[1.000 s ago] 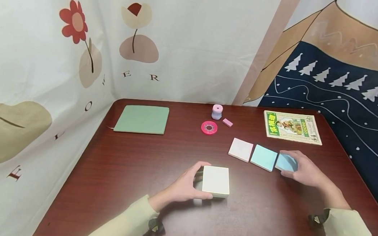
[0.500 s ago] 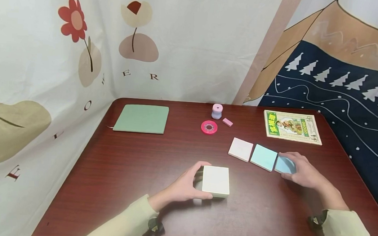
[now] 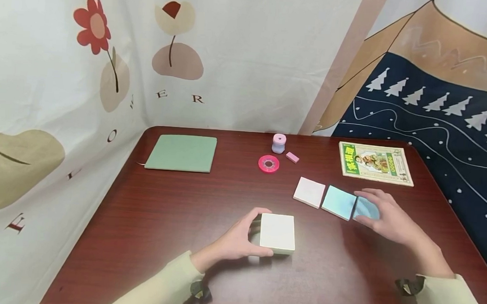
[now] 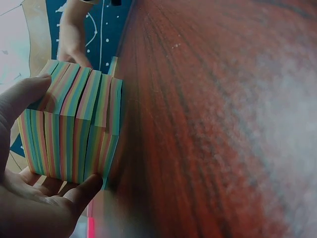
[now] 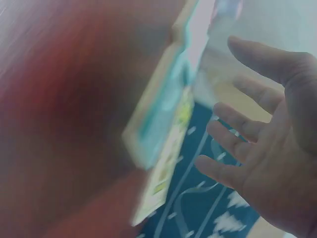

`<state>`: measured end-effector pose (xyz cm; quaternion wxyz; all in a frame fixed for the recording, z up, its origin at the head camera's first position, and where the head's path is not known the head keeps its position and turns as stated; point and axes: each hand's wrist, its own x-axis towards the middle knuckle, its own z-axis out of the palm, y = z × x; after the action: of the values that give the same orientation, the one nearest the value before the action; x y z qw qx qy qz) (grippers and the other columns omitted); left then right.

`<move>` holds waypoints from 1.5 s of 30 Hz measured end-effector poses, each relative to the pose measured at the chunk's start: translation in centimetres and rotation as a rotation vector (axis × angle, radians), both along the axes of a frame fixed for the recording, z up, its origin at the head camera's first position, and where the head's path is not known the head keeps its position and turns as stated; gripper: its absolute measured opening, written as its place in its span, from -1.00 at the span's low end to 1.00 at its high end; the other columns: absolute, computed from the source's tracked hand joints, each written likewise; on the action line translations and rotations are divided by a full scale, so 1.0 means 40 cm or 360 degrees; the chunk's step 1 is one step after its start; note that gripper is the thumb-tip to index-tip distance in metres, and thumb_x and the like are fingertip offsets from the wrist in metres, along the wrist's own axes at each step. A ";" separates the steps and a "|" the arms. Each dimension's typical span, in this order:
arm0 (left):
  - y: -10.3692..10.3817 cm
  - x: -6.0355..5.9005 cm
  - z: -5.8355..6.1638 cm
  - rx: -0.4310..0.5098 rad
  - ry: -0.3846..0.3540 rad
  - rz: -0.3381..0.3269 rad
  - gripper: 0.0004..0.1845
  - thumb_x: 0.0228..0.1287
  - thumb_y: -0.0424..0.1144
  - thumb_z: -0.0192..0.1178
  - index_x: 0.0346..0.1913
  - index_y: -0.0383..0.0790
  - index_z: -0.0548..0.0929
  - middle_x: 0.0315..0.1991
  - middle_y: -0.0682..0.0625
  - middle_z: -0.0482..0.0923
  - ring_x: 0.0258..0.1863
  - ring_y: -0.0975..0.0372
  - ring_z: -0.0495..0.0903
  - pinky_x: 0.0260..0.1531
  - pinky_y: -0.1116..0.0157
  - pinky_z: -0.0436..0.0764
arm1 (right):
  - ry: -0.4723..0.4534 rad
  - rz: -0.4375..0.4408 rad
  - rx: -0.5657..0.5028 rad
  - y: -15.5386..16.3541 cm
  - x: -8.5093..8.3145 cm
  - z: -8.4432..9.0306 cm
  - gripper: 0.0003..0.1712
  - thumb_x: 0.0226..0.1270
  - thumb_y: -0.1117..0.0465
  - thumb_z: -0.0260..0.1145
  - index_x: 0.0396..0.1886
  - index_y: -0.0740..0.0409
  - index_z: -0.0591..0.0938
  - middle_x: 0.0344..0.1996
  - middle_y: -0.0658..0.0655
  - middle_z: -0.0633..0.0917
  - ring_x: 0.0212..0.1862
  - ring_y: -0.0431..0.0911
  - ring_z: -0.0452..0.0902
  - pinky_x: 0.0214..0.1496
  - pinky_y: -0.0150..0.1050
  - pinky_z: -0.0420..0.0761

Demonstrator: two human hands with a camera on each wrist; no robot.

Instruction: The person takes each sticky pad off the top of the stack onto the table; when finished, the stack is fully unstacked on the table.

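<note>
A stack of sticky note pads (image 3: 278, 233) stands near the middle of the table, white on top. In the left wrist view the sides of the stack (image 4: 69, 134) show many-coloured paper layers. My left hand (image 3: 234, 240) grips it between thumb and fingers. To its right, a row of three thin pads lies flat: a whitish-pink pad (image 3: 309, 192), a light blue pad (image 3: 339, 202) and a darker blue pad (image 3: 366, 209). Over the darker blue one hovers my right hand (image 3: 390, 219), partly covering it. The right wrist view shows these fingers (image 5: 233, 173) spread and apart from the pads.
Behind the row are a pink ring-shaped roll (image 3: 269, 164), a pink-and-lilac spool (image 3: 279, 143) and a small pink block (image 3: 292, 157). A green notebook (image 3: 180, 153) lies at the back left, an illustrated booklet (image 3: 376, 164) at the back right. Printed curtains (image 3: 249, 59) border the table.
My right hand has let go of the darker blue pad, its fingers and thumb spreading away from the edges. The left hand and its stack have stayed put.
</note>
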<state>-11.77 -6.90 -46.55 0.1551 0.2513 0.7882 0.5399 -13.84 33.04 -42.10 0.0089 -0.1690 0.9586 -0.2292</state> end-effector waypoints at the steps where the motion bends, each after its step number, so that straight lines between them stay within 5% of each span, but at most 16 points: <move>1: 0.000 0.000 -0.001 -0.0005 0.0003 0.0004 -0.11 -0.13 -0.15 0.59 0.29 0.09 0.32 0.12 0.14 0.45 0.14 0.19 0.47 0.23 0.12 0.42 | 0.0029 0.0027 -0.0006 -0.023 0.004 0.010 -0.26 0.11 0.16 0.52 0.29 0.24 0.47 0.23 0.35 0.39 0.18 0.25 0.25 0.05 0.29 0.44; 8: 0.001 0.000 -0.001 -0.0008 0.0022 -0.0002 -0.11 -0.14 -0.17 0.59 0.29 0.08 0.31 0.13 0.14 0.45 0.14 0.21 0.47 0.23 0.12 0.42 | 0.0242 0.0392 -0.0062 -0.224 0.052 0.038 -0.29 0.12 0.10 0.52 0.30 0.02 0.52 0.29 0.17 0.44 0.27 0.10 0.33 0.20 0.13 0.44; 16: 0.000 -0.001 -0.004 -0.0022 0.0047 -0.0019 -0.09 -0.12 -0.15 0.59 0.31 0.12 0.28 0.16 0.19 0.43 0.17 0.24 0.45 0.25 0.13 0.41 | 0.0202 0.0678 -0.0117 -0.380 0.086 0.029 -0.18 0.15 -0.19 0.44 0.39 -0.07 0.44 0.41 0.03 0.31 0.39 -0.01 0.21 0.28 0.06 0.42; 23: 0.002 -0.001 -0.006 -0.0026 0.0042 -0.0027 -0.06 -0.12 -0.13 0.59 0.34 0.03 0.27 0.17 0.16 0.43 0.15 0.23 0.46 0.21 0.14 0.44 | 0.0145 0.0715 -0.0032 -0.418 0.080 0.014 -0.14 0.13 -0.19 0.46 0.40 -0.02 0.43 0.35 0.12 0.39 0.32 -0.01 0.30 0.26 0.02 0.43; 35: 0.002 0.003 -0.002 -0.0072 0.0016 0.0003 -0.08 -0.13 -0.15 0.59 0.33 -0.01 0.29 0.21 0.09 0.41 0.20 0.25 0.43 0.25 0.22 0.41 | 0.0168 0.0693 -0.0002 -0.427 0.077 0.010 -0.16 0.04 -0.12 0.52 0.34 -0.04 0.48 0.20 -0.03 0.46 0.13 -0.18 0.40 -0.02 -0.22 0.58; 45: 0.004 0.002 -0.008 -0.0019 -0.0010 0.0004 -0.10 -0.12 -0.19 0.59 0.32 -0.08 0.31 0.18 0.02 0.42 0.18 0.17 0.43 0.26 0.16 0.42 | 0.0079 0.0381 -0.0136 -0.309 0.063 0.049 -0.17 -0.04 0.01 0.60 0.30 -0.06 0.50 0.24 0.01 0.46 0.18 -0.05 0.38 0.04 -0.04 0.55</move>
<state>-11.70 -6.75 -46.87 0.1585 0.2477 0.7912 0.5362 -11.32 20.69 -40.15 0.0054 -0.2881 0.9208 -0.2627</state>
